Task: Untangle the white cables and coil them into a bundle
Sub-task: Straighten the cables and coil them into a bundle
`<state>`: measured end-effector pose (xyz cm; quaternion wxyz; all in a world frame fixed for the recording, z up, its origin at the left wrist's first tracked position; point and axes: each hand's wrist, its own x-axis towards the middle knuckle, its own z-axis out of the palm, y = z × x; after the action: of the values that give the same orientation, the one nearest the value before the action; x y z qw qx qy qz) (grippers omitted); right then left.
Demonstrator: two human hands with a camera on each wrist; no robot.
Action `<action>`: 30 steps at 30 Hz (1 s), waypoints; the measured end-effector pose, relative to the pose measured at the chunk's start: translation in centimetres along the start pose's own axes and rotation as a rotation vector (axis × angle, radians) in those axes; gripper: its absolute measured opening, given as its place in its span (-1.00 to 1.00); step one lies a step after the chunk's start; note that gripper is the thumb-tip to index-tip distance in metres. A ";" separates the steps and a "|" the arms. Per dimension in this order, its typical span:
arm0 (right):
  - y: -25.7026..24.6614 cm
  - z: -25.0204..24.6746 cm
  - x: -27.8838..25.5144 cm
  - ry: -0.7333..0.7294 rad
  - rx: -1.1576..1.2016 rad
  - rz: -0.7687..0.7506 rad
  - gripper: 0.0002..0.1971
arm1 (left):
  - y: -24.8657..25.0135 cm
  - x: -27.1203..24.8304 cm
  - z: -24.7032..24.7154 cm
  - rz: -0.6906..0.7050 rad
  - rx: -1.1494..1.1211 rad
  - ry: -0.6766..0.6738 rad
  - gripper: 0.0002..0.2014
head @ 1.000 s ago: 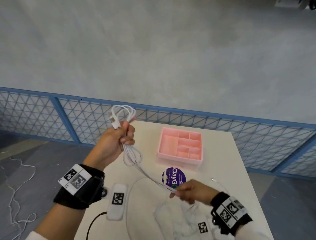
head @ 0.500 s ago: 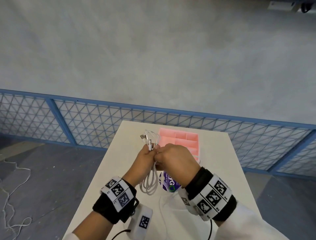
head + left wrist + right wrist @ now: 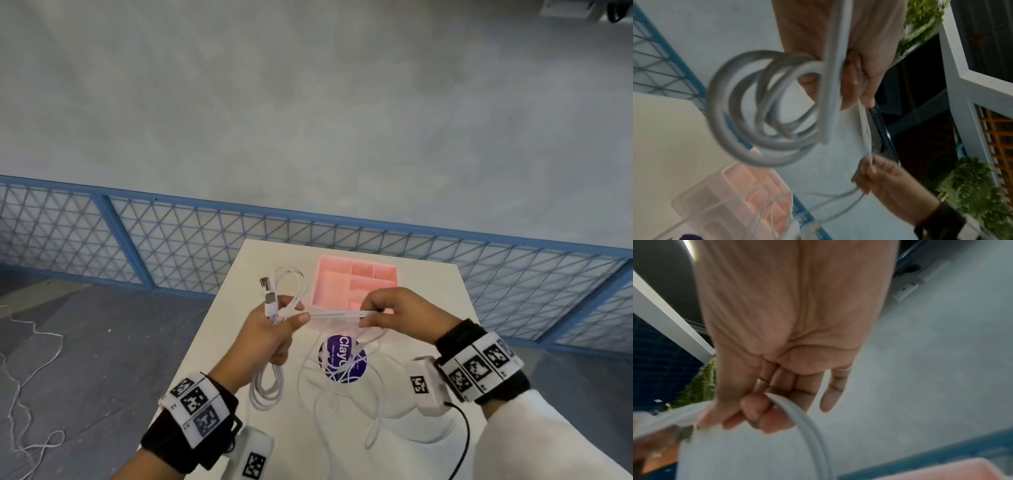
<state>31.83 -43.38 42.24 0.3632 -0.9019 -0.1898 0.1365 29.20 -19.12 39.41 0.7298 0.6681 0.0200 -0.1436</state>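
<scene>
My left hand grips a partly coiled bundle of white cables above the table; loops stick out above and hang below the fist, and two USB plugs poke up beside the thumb. In the left wrist view the coils curl out from the palm. A taut stretch of cable runs right to my right hand, which pinches it between thumb and fingers. The right wrist view shows the cable bending away under the thumb. Loose white cable trails from that hand onto the table.
A pink compartment tray sits at the far side of the white table, just behind the hands. A purple round sticker lies under the loose cable. Blue mesh fencing borders the table. More cord lies on the floor, left.
The hands were together half a second ago; my right hand has since pulled to the right, drawing a stretch of cable taut from the bundle in my left hand.
</scene>
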 end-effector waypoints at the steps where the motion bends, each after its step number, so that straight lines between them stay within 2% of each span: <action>1: 1.2 -0.1 -0.2 0.003 0.029 0.020 -0.92 | 0.3 0.1 -0.5 0.005 0.004 0.032 -0.88; 4: 4.3 -0.1 -0.8 0.077 0.080 0.143 -0.86 | 0.9 0.4 -1.7 0.048 0.013 0.142 -0.89; 6: 5.6 0.3 -1.0 0.178 0.179 0.211 -0.85 | 1.1 0.8 -2.6 0.085 0.045 0.226 -0.94; 8: 5.7 1.5 -0.9 0.377 0.280 0.256 -0.85 | 0.6 1.6 -3.1 0.086 0.166 0.296 -0.96; 11: 3.7 4.4 0.1 0.786 0.358 0.270 -0.86 | -1.6 2.8 -2.2 0.021 0.309 0.356 -0.82; 14: 0.2 7.8 1.1 0.922 0.323 0.198 -0.81 | -3.0 3.2 -0.2 -0.037 0.219 0.325 -0.67; 16: -1.3 9.9 1.5 0.925 0.036 0.064 -0.81 | -3.1 2.9 1.3 -0.030 0.087 0.253 -0.57; 18: -2.7 11.6 1.6 0.792 -0.199 -0.049 -0.74 | -2.9 2.6 2.6 -0.001 -0.048 0.140 -0.44; 20: -3.4 12.6 1.7 0.631 -0.301 -0.098 -0.66 | -2.9 2.5 3.4 0.064 -0.044 0.057 -0.34; 22: -3.6 13.4 1.9 0.556 -0.361 -0.092 -0.65 | -3.1 2.6 3.6 0.102 -0.019 0.038 -0.35; 24: -3.4 13.8 1.6 0.528 -0.346 -0.120 -0.57 | -3.0 2.5 3.2 0.094 -0.053 0.043 -0.42; 26: -3.5 13.3 0.9 0.494 -0.158 -0.189 -0.54 | -2.9 2.6 2.8 0.108 -0.053 0.047 -0.48; 28: -3.5 12.6 0.2 0.517 0.085 -0.226 -0.58 | -2.7 2.6 2.5 0.129 -0.033 0.032 -0.50; 30: -2.5 11.8 -0.3 0.565 0.141 -0.190 -0.64 | -2.4 2.5 2.1 0.121 -0.011 0.034 -0.49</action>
<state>26.41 -34.67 35.80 0.4743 -0.8550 -0.1550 -0.1414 30.66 -21.83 36.73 0.7405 0.6664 -0.0072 -0.0874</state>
